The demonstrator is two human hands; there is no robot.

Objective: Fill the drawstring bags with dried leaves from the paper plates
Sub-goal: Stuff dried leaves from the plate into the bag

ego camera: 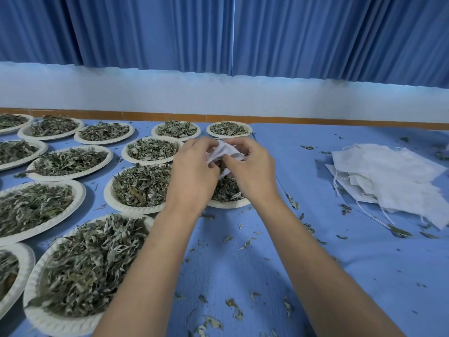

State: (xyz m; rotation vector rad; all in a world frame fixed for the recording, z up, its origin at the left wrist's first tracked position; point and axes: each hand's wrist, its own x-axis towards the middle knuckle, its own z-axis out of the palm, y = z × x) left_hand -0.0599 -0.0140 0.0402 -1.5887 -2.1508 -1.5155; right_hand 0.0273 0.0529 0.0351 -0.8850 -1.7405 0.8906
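Holding position, both hands, above the table.

- Bag (227, 150): one small white cloth bag, crumpled, lifted off the table and caught between the two hands. It hangs over the far side of a plate. Its contents cannot be made out.
- Left hand (194, 166): fingers curled, pinching the left side of the bag.
- Right hand (250, 171): fingers curled, with thumb and fingertips gripping the right side of the bag. The two hands are close together, nearly touching.
- Plate (228, 204): white paper, directly beneath the hands and partly hidden by them, with leaves on it.
- Dried leaves (141, 183): grey-green and curled, heaped on the neighbouring plate to the left.
- Other plates (60, 324): white paper, each loaded with the same leaves, set in rows across the left half of the table from the near edge to the far edge.
- Stack of empty bags (388, 176): flat white cloth with thin white strings trailing out. It lies loosely piled on the right of the table, well apart from the hands.
- Leaf scraps (233, 307): scattered over the cloth in the middle and on the right.
- Tablecloth (303, 239): blue, covering the whole table.
- Background: a wooden strip (315, 120) along the far edge, a white wall (218, 93) behind it, and a pleated blue curtain (315, 32) above.
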